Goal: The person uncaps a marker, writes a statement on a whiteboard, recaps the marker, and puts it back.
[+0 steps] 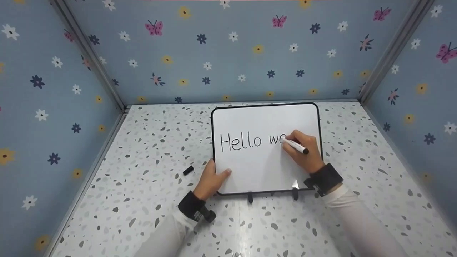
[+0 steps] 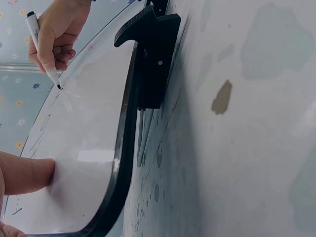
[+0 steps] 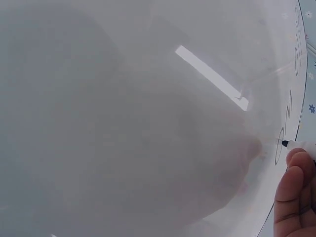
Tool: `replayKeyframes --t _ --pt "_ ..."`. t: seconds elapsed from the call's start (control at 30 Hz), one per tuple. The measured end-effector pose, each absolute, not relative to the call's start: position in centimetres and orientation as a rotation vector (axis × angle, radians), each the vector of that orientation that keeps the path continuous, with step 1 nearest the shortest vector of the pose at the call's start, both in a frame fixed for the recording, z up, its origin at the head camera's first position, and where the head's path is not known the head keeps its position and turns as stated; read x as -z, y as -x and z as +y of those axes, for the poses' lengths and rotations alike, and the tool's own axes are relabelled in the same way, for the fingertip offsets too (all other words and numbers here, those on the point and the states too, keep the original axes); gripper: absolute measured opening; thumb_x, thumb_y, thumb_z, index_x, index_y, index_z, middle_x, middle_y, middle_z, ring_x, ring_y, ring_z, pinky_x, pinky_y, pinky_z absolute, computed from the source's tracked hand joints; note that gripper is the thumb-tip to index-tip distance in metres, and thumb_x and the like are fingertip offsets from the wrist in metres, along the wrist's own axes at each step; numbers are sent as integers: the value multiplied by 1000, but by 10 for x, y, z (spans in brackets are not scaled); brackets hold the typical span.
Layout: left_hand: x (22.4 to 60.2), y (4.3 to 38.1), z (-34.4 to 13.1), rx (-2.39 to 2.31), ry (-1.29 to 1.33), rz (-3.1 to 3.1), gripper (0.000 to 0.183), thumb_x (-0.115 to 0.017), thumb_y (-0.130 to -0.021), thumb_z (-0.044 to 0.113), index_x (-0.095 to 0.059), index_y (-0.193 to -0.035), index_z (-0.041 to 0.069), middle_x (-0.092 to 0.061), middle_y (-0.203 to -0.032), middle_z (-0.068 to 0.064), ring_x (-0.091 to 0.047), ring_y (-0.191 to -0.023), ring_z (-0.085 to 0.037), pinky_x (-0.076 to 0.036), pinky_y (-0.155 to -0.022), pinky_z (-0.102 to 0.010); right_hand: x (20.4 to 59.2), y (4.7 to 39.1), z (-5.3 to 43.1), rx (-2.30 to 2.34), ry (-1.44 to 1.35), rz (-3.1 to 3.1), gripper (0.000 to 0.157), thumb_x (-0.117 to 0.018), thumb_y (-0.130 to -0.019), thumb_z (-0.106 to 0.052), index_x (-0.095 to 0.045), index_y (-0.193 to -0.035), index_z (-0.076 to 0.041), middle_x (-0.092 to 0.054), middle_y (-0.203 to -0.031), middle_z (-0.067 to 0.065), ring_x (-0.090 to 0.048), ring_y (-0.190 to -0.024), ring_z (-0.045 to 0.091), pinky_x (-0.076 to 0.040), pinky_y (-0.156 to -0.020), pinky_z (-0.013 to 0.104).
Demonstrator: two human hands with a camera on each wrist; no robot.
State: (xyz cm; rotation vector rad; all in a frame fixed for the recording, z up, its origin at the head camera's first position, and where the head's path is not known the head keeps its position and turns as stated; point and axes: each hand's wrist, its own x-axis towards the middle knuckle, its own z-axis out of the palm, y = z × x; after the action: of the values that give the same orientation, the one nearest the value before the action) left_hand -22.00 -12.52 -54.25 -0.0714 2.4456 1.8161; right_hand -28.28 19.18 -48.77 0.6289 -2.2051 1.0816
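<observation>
A whiteboard (image 1: 257,167) with a black frame leans on small feet on the speckled table. Black handwriting (image 1: 241,141) on it reads "Hello wo". My right hand (image 1: 303,150) pinches a white marker (image 1: 295,145) with a black end, its tip at the letter "o". In the right wrist view the black marker tip (image 3: 285,143) meets the curve of that letter. My left hand (image 1: 211,180) grips the board's lower left edge, thumb (image 2: 29,174) lying on the white face and the other fingers hidden behind it.
A black marker cap (image 1: 188,170) lies on the table left of the board. Two black stand feet (image 1: 250,197) stick out below the frame. Blue flowered panels (image 1: 232,53) wall the table at the back and both sides.
</observation>
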Motion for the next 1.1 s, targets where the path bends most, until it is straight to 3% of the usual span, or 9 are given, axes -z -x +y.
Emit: replayKeyframes --t 1.1 --pt "543 222 -126 -1775 100 2456 61 -71 -101 15 -45 -153 -5 -57 -154 -28 -57 -143 -41 -42 -127 -55 485 289 207 -1089 -563 -2122 7 -74 -79 5 -68 -77 2 -69 -65 12 -53 -58 7 -38 -56 9"
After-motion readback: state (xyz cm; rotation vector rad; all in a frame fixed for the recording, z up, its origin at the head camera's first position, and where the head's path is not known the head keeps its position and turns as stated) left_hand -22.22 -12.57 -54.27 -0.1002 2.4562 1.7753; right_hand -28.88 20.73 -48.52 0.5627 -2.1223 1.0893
